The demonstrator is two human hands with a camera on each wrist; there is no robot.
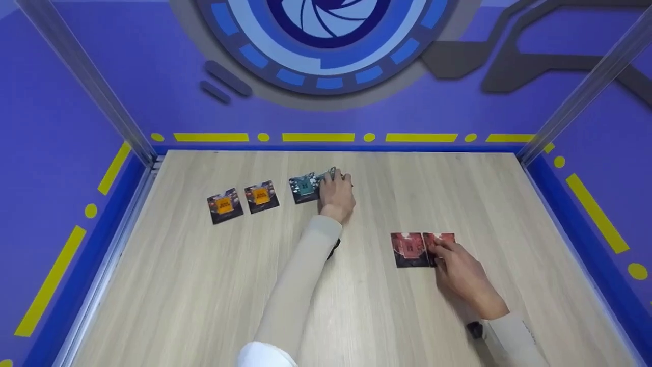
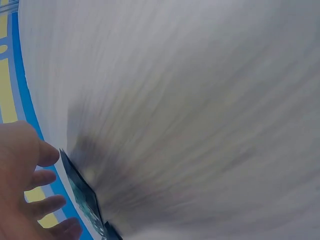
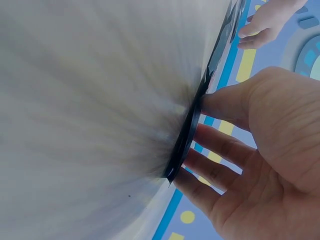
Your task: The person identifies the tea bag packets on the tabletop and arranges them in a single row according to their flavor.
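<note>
My left hand (image 1: 337, 195) reaches to the far middle of the table, its fingers over a teal square packet (image 1: 326, 175) that it mostly covers. In the left wrist view its slightly bent fingertips are right at the edge of that teal packet (image 2: 85, 197), thumb and fingers spread. A second teal packet (image 1: 304, 187) lies just to its left. My right hand (image 1: 463, 272) touches a red square packet (image 1: 442, 238) with fingertips and thumb, partly hiding it. Another red packet (image 1: 409, 249) lies beside it on the left. In the right wrist view, loosely extended fingers press along the dark packet (image 3: 185, 135).
Two orange-and-black packets (image 1: 224, 205) lie side by side at the left of the wooden table (image 1: 356, 306). Blue panels with yellow marks (image 1: 318, 137) stand around the table's back and sides, with metal posts (image 1: 91, 76) at the corners.
</note>
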